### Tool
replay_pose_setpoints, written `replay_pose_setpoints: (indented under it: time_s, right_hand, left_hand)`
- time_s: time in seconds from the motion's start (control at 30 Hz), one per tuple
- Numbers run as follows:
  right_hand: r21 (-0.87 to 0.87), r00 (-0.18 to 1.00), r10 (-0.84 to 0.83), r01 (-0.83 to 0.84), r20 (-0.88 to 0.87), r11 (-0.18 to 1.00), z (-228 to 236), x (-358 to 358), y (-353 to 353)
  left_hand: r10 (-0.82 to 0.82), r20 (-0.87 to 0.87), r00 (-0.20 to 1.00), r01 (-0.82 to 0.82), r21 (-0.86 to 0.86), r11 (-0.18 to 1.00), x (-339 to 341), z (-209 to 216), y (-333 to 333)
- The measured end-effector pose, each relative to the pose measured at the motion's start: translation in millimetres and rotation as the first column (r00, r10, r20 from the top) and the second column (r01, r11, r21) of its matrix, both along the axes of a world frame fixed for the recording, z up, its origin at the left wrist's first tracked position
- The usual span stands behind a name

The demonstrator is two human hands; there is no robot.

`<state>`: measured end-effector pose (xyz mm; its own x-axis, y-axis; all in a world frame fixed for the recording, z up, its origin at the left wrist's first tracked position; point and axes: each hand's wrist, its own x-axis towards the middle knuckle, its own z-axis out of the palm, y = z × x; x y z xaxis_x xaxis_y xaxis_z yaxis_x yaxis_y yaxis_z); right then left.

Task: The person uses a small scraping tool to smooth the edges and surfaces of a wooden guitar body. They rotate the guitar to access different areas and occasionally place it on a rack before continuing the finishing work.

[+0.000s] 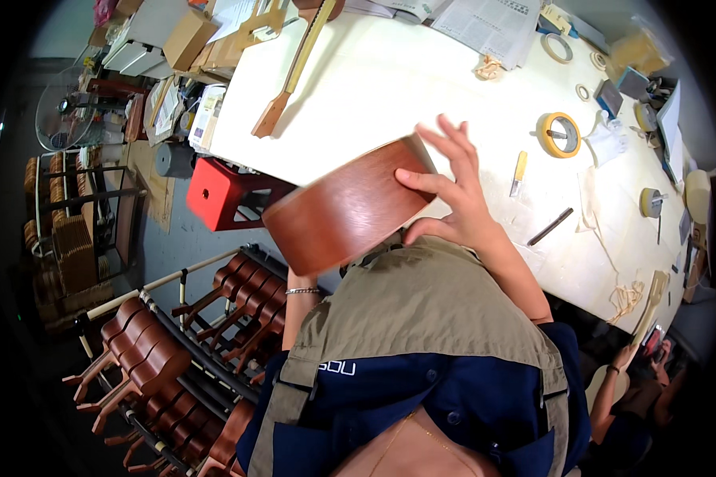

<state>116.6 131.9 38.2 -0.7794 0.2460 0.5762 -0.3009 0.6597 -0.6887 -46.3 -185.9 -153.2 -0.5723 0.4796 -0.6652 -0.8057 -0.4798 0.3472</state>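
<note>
A glossy brown wooden ukulele body (350,207) is tilted in front of my apron at the table's near edge, its curved side facing up. My right hand (457,191) is at its right end, fingers spread, the index fingertip against the wood and the thumb low near the edge. Behind the body's lower left end goes my left arm; only the wrist with a bracelet (302,291) shows, and the left hand's fingers are hidden. Whether the body has a neck is hidden too. Another instrument's neck (294,79) lies at the far left of the white table (358,87).
Tape rolls (561,135), a yellow-handled blade (519,173), a black pen (550,226) and newspapers (485,28) lie on the table. To the left stand a red stool (215,195) and a rack of brown ukuleles (143,342). Another person's arm (605,397) is at lower right.
</note>
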Motion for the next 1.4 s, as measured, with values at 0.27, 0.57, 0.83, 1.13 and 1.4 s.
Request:
replay_pose_setpoints:
  time_s: [0.27,0.57,0.83,1.13,1.4]
  right_hand:
    - [-0.352,0.974,0.134,-0.063,0.181,0.934,-25.5,14.1,22.3]
    - [-0.480,0.953,-0.062,0.205,0.297,0.853,-28.7,16.2,-0.2]
    - [-0.521,0.977,-0.022,0.131,0.211,0.843,-26.6,17.8,16.1]
    - [-0.495,0.994,0.043,0.014,0.104,0.869,-20.2,14.4,7.1]
    - [-0.308,0.983,0.054,0.003,0.175,0.952,-11.1,13.8,0.3]
  left_hand:
    - [0.307,-0.154,0.939,-0.289,0.126,0.949,-47.4,97.6,21.5]
    - [0.273,-0.210,0.939,-0.271,0.039,0.962,-93.1,103.9,5.8]
    - [0.221,0.140,0.965,-0.221,-0.018,0.975,-81.0,94.8,16.7]
    - [0.230,-0.166,0.959,-0.165,0.333,0.928,-68.6,77.6,25.9]
    - [0.177,-0.312,0.934,-0.036,0.409,0.912,-64.3,81.7,31.6]
